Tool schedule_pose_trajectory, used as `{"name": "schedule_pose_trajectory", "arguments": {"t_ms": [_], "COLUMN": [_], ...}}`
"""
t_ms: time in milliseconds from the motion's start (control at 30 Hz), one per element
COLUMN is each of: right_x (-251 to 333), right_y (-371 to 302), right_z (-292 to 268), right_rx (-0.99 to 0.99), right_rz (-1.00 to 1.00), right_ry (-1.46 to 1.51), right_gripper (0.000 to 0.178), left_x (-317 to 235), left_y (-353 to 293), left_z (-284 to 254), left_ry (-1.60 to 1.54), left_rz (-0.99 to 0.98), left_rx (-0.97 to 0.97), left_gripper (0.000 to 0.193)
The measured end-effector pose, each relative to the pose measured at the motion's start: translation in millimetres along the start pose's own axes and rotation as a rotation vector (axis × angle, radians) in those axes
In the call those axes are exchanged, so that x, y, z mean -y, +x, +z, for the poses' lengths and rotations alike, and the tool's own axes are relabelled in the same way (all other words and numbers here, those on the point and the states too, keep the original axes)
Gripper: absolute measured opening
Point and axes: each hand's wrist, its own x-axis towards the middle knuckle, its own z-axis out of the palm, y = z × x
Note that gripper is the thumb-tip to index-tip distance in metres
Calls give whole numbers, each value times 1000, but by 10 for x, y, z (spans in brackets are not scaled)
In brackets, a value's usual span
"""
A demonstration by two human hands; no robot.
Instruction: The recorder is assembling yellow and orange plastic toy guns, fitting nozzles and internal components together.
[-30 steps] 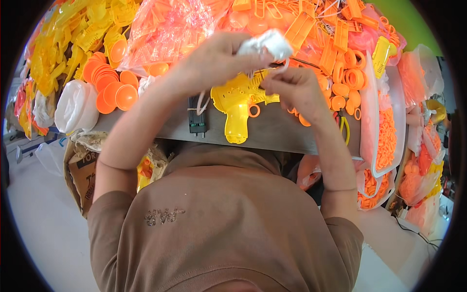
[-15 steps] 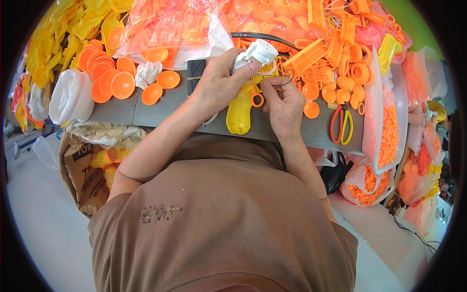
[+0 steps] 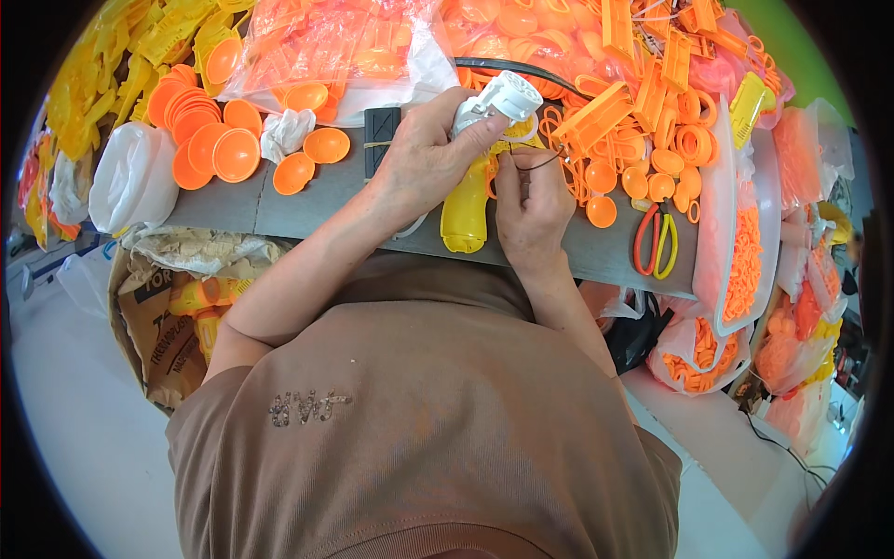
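Note:
My left hand [image 3: 424, 154] is closed round a white round plastic housing [image 3: 510, 93] with a ribbed face, thumb pressed on its side. A yellow handle-shaped plastic shell [image 3: 463, 214] extends below it toward the table's front edge; whether the two are joined is hidden by my fingers. Close by on the right, my right hand [image 3: 535, 205] has its fingers curled and thumb against the index finger, pinching near a thin dark wire [image 3: 538, 167]. The wire arcs out to the right over orange parts. What exactly the fingertips grip is partly hidden.
Orange round cups [image 3: 236, 155] lie at left beside a white bag-lined tub [image 3: 133, 177]. Orange plastic parts [image 3: 596, 116] heap at right, near red-and-yellow-handled cutters [image 3: 656, 242]. A clear bin [image 3: 745, 261] stands at the table's right end. A black block [image 3: 381, 140] lies behind my left wrist.
My right hand has turned and curled more tightly, shifting slightly left against the yellow shell. An orange loop visible beside the shell is now covered. My left hand still holds the white housing.

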Motion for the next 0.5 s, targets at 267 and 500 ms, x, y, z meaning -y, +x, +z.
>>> {"name": "schedule_pose_trajectory", "arguments": {"t_ms": [267,500], "right_x": [103,11], "right_y": [22,149], "right_z": [-57,-166], "right_rx": [117,313], "right_rz": [-112,424], "right_ry": [-281,77], "right_gripper": [10,11], "left_x": [43,-41], "left_y": [-13,-31], "left_z": [25,42], "left_ry": [7,-8], "left_rz": [22,-59], "left_rx": [-9,57], "left_gripper": [31,30]}}
